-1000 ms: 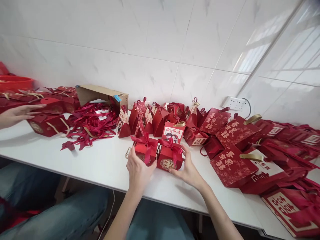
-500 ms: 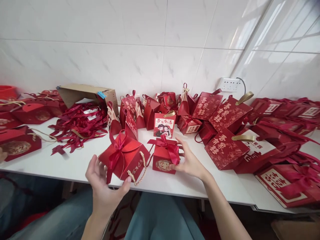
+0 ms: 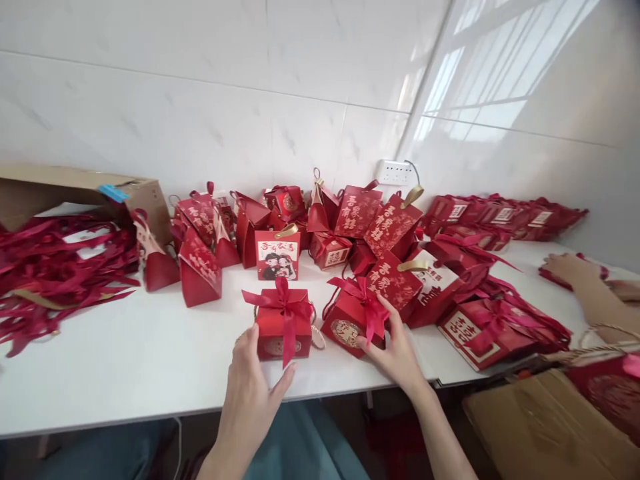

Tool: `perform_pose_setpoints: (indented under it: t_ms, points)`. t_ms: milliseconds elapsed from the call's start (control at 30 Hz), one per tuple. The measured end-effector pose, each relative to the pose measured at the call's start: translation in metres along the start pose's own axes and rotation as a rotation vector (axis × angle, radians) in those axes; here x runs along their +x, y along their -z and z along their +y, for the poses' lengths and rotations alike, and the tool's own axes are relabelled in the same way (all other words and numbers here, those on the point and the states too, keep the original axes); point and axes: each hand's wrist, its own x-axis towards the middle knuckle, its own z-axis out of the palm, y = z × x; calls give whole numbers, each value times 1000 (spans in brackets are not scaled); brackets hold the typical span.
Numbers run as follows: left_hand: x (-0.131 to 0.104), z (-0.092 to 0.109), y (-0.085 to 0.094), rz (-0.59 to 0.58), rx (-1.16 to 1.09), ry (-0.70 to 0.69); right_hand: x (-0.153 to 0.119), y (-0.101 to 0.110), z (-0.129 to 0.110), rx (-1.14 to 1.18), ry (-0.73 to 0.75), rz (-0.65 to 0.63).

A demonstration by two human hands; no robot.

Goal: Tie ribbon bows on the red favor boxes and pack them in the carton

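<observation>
A red gift box [image 3: 270, 323] with a magenta bow and a rope handle stands on the white table, in front of a small box with a cartoon couple [image 3: 278, 260]. My left hand [image 3: 253, 383] is at its left and front side, thumb and fingers apart around the corner. To the right, my right hand [image 3: 397, 347] grips a second red box [image 3: 345, 320] with a gold round emblem and a bow, its thumb at the front and fingers behind the bow. This box is slightly turned.
Many red boxes and bags line the back and right of the white table [image 3: 125, 373]. A cardboard box [image 3: 145, 200] and a ribbon heap [image 3: 75, 267] are at left. Another person's hand [image 3: 570, 270] and a large carton [image 3: 545, 420] are at right.
The view has swung right. The left box now stands upright on the table, no longer tilted in my left hand. The right box has shifted right and turned. Another person's arm has come into view.
</observation>
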Motion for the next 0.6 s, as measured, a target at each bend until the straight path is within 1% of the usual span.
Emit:
perform_pose_setpoints:
  t_ms: [67, 133, 200, 233, 267, 300, 367, 467, 533, 600]
  points:
    - [-1, -2, -1, 14, -68, 14, -1, 2, -1, 111, -21, 47]
    - [0, -2, 3, 114, -134, 17, -4, 7, -7, 169, 13, 105]
    - [3, 3, 11, 250, -213, -48, -7, 13, -17, 168, 73, 137]
    - [5, 8, 17, 284, -260, -106, -10, 17, -23, 155, 104, 139]
    - [9, 14, 22, 277, -309, -172, -13, 21, -29, 137, 133, 136]
    - [13, 22, 29, 228, -355, -235, -16, 25, -35, 121, 161, 126]
    - [25, 39, 40, 52, -420, -313, -21, 33, -45, 101, 205, 78]
    - [41, 63, 49, -195, -449, -285, -28, 42, -55, 95, 223, -51]
    - [42, 72, 51, -294, -470, -273, -34, 47, -61, 85, 198, -129]
    - [34, 75, 49, -316, -519, -301, -40, 51, -66, 89, 186, -178]
